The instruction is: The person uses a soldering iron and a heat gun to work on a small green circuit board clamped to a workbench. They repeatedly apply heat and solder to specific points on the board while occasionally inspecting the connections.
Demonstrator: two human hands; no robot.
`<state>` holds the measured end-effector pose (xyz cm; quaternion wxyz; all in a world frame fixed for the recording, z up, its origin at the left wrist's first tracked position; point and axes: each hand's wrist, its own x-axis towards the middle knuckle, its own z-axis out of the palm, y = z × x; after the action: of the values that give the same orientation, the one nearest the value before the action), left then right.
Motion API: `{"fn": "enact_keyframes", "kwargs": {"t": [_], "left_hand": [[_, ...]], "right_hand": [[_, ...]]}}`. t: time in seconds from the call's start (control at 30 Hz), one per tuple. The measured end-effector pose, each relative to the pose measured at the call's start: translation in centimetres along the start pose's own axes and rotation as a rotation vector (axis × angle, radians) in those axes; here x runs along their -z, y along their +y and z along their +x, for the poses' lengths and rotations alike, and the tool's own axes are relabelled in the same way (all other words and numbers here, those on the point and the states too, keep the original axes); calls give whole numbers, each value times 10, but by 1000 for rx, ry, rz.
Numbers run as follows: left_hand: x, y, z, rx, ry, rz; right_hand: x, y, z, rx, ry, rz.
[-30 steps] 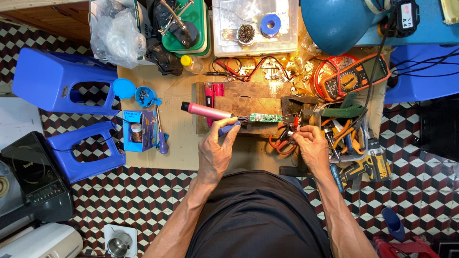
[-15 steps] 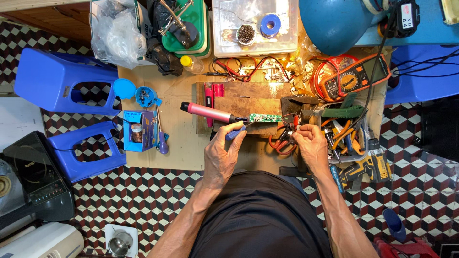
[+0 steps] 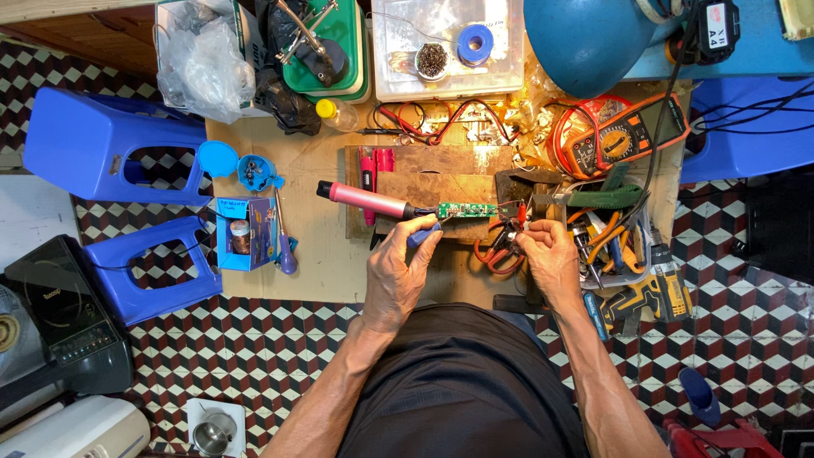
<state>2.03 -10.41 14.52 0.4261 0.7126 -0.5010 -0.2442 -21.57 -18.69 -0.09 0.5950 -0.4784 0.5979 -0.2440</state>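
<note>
A narrow green circuit board (image 3: 467,209) lies on a wooden block (image 3: 441,174) on the cardboard-covered worktop. A pink-handled soldering iron (image 3: 365,200) points its tip at the board's left end. My left hand (image 3: 397,273) pinches a small blue-handled tool (image 3: 424,234) just under the iron's front end; whether it also steadies the iron is unclear. My right hand (image 3: 545,259) pinches the board's right end, where thin red wires meet it. Red-handled pliers (image 3: 498,252) lie between my hands.
An orange multimeter (image 3: 629,136) and a tray of hand tools (image 3: 612,242) sit to the right, with a yellow drill (image 3: 649,293) below. A clear box with a solder spool (image 3: 475,42) stands at the back, under a blue lamp (image 3: 585,38). Blue stools (image 3: 93,140) stand left.
Almost nothing differs. My left hand has shifted slightly at the iron's tip; the board and my right hand stay where they were.
</note>
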Motion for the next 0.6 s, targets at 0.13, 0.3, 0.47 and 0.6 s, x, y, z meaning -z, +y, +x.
{"fn": "enact_keyframes", "kwargs": {"t": [0.13,0.3,0.47,0.6], "left_hand": [[-1,2,-1,-39,-4,51],[-9,2,-3,-44,10,61],[-11,-4,0,-12,29,53],[-15,-7,4,31,49,53]], "right_hand": [[0,-7,-2,-3,-5,-38],[5,-9,-6,-8,-6,-27],[6,-6,-7,3,2,-53],[7,-3,-5,7,7,-46]]}}
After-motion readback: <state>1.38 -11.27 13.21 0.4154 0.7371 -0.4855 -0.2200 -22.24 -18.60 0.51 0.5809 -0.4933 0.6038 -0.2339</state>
